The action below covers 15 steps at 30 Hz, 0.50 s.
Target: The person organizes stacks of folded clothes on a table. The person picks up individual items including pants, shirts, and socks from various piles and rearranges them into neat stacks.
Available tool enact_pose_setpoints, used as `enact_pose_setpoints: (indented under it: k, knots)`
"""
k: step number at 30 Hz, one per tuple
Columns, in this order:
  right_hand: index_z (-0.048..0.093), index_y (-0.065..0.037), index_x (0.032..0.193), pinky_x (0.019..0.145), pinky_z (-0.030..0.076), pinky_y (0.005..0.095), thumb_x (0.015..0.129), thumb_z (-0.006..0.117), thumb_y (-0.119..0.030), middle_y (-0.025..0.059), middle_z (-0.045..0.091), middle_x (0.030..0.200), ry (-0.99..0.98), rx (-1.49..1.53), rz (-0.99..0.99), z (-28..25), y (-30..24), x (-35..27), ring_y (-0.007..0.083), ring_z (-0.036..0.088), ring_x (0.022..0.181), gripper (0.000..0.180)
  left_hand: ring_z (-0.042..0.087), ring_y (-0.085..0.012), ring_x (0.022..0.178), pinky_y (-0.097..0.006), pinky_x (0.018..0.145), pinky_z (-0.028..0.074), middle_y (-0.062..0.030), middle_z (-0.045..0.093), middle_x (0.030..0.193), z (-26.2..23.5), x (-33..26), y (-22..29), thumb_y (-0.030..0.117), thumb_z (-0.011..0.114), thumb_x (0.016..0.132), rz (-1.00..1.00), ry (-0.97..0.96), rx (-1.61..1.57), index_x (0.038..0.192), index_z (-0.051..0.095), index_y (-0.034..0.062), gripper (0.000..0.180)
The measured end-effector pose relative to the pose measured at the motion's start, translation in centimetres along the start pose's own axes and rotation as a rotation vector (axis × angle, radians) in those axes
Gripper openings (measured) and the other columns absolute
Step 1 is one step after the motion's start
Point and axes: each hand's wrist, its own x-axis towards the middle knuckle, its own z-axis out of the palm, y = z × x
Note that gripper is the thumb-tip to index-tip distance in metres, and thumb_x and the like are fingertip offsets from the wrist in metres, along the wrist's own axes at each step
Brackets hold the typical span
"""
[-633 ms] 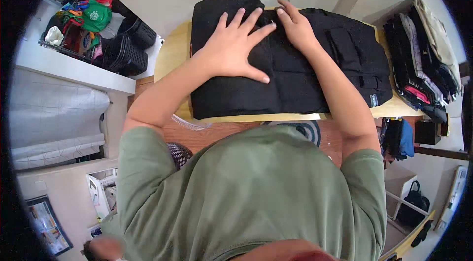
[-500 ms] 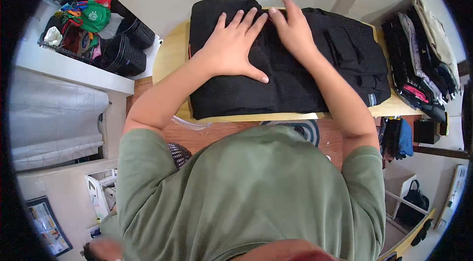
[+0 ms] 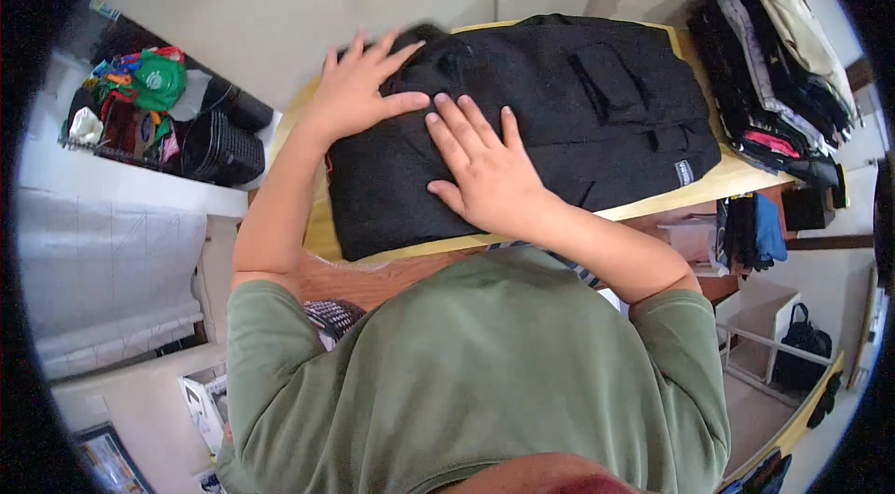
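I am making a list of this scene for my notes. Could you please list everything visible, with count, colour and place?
folded black fabric garment: one, black, flat on the table
pale wooden table: one, light yellow, under the garment
stack of folded clothes: one, dark and beige, right of the garment
black ribbed plastic baskets: about two, black, left of the table
green cloth bag: one, green, far left
black handbag: one, black, lower right
green shirt: one, olive, on the person
left hand: flat on the garment
right hand: flat on the garment

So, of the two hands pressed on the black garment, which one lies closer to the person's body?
The right hand. It lies flat near the middle of the black garment, while the left hand rests farther away, at the garment's far left corner.
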Motion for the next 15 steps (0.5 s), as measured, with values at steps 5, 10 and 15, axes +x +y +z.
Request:
enact_pose_setpoints:
  k: [5, 10, 15]
  knots:
    - [0.039, -0.004, 0.149, 0.108, 0.03, 0.0677, 0.089, 0.064, -0.046, 0.018, 0.03, 0.159, 0.062, -0.013, 0.035, 0.1, -0.6, -0.5, 0.0395, 0.033, 0.144, 0.078, 0.025, -0.0406, 0.149, -0.062, 0.117, 0.019, -0.0081, 0.028, 0.164, 1.5, 0.8, -0.1, 0.063, 0.057, 0.088, -0.109, -0.145, 0.02, 0.156, 0.032, 0.0275, 0.081]
    - [0.041, -0.004, 0.148, 0.109, 0.032, 0.0628, 0.086, 0.066, -0.049, 0.0202, 0.037, 0.155, -0.051, 0.061, 0.001, -1.8, 0.8, -2.1, 0.0404, 0.035, 0.142, 0.082, 0.03, -0.0408, 0.147, -0.063, 0.116, 0.018, -0.0116, 0.032, 0.161, 0.1, 0.9, -0.2, 0.062, 0.066, 0.083, -0.021, -0.067, -0.004, 0.155, 0.035, 0.0234, 0.087]
    - [0.058, 0.0, 0.133, 0.106, 0.044, 0.0499, 0.088, 0.068, -0.035, 0.0209, 0.059, 0.135, -0.294, 0.374, -0.13, -9.9, 6.1, -5.8, 0.0345, 0.054, 0.129, 0.058, 0.024, -0.0358, 0.151, -0.063, 0.118, 0.014, -0.0113, 0.025, 0.164, -2.1, 2.0, 2.6, 0.051, 0.067, 0.087, -0.076, -0.036, -0.166, 0.158, 0.029, 0.0237, 0.085]
